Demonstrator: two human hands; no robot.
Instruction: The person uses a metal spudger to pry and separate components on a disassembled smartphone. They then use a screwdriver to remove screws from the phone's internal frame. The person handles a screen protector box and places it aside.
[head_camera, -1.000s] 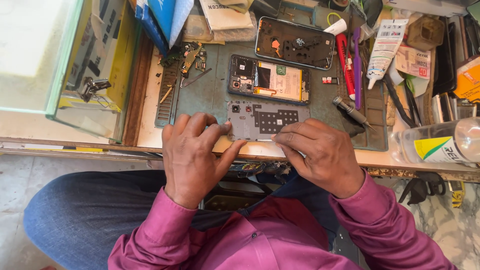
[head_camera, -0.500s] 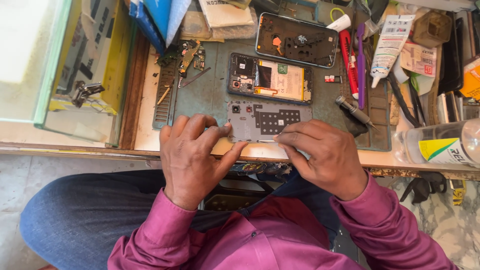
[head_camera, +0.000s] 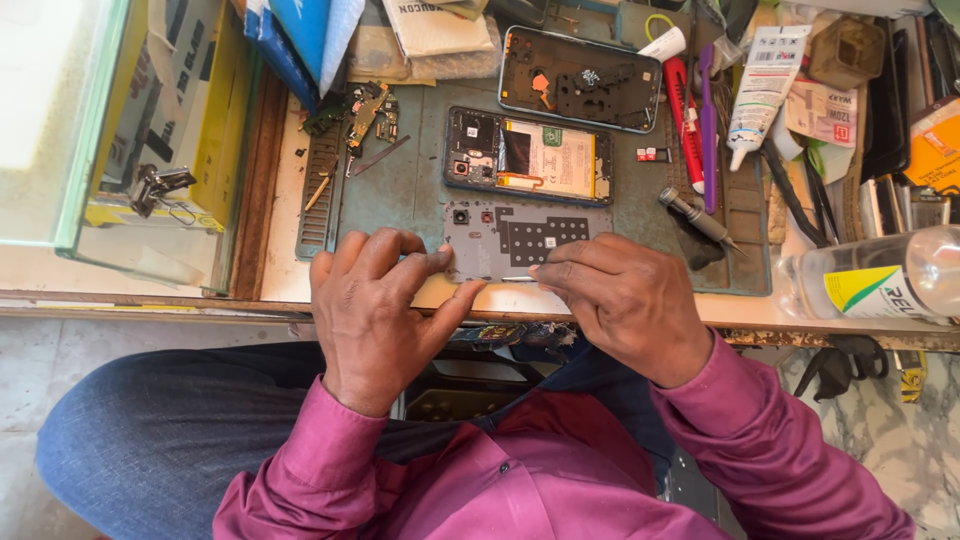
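Nearest the person, at the front edge of the tabletop (head_camera: 280, 285), two hands work on one grey phone panel (head_camera: 520, 240) that lies flat on the green repair mat (head_camera: 400, 190). The left hand (head_camera: 375, 310) presses its curled fingers and thumb down on the panel's left end, holding it in place. The right hand (head_camera: 625, 300) has its fingertips pressed together around one thin metal tool (head_camera: 518, 279), whose tip rests on the panel's front edge. Just behind the panel lies one opened phone body (head_camera: 528, 155) with its battery showing, and behind that a second phone frame (head_camera: 580, 80), dark and empty-looking. To the right of these lie one screwdriver (head_camera: 697, 218), one red pen-like tool (head_camera: 684, 105), one purple one (head_camera: 708, 125) and one white glue tube (head_camera: 760, 85). At the right edge lies one clear plastic bottle (head_camera: 880, 280) on its side.
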